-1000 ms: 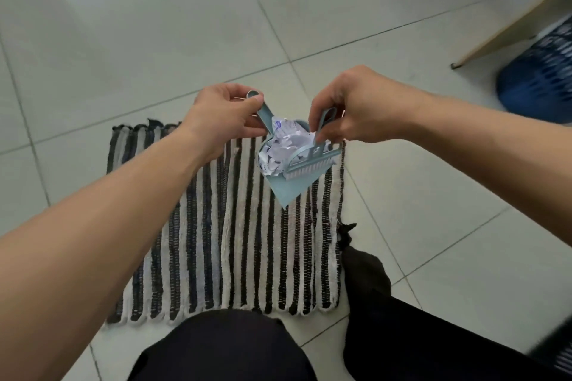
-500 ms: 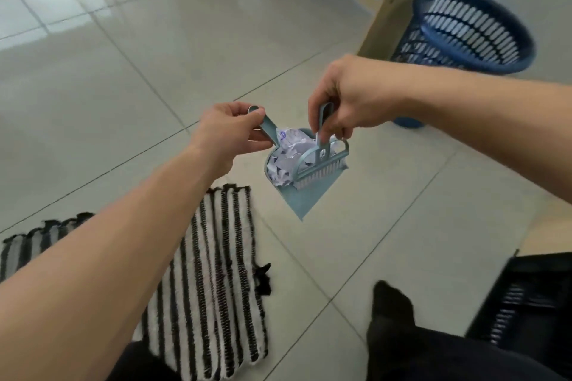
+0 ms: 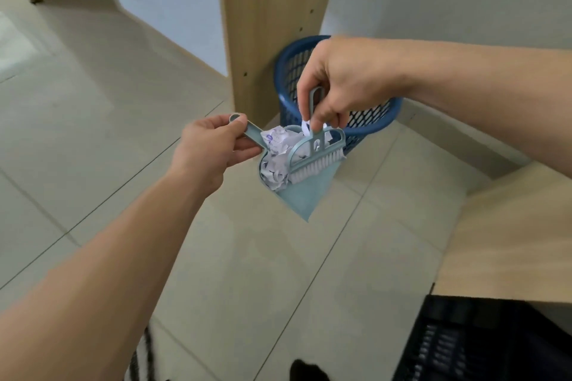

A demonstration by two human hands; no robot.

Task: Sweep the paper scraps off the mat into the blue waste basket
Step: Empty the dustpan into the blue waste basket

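My left hand [image 3: 210, 148] grips the handle of a small light-blue dustpan [image 3: 305, 195], held in the air above the tiled floor. Crumpled white paper scraps [image 3: 277, 161] fill the pan. My right hand [image 3: 343, 83] pinches the handle of a small light-blue brush [image 3: 315, 153], whose white bristles press against the scraps inside the pan. The blue waste basket [image 3: 368, 120] stands on the floor just behind the pan, partly hidden by my right hand. Only a corner of the striped mat [image 3: 140, 359] shows at the bottom edge.
A wooden furniture leg [image 3: 266, 25] rises right beside the basket on its left. A wooden board [image 3: 507, 238] lies at the right, with a black slatted crate [image 3: 483, 343] below it. A dark sock tip [image 3: 306, 371] shows at the bottom.
Both hands carried the loaded dustpan and brush off the mat and rightward to the blue basket. The view swung right; the mat slid almost out of sight and the basket came close.
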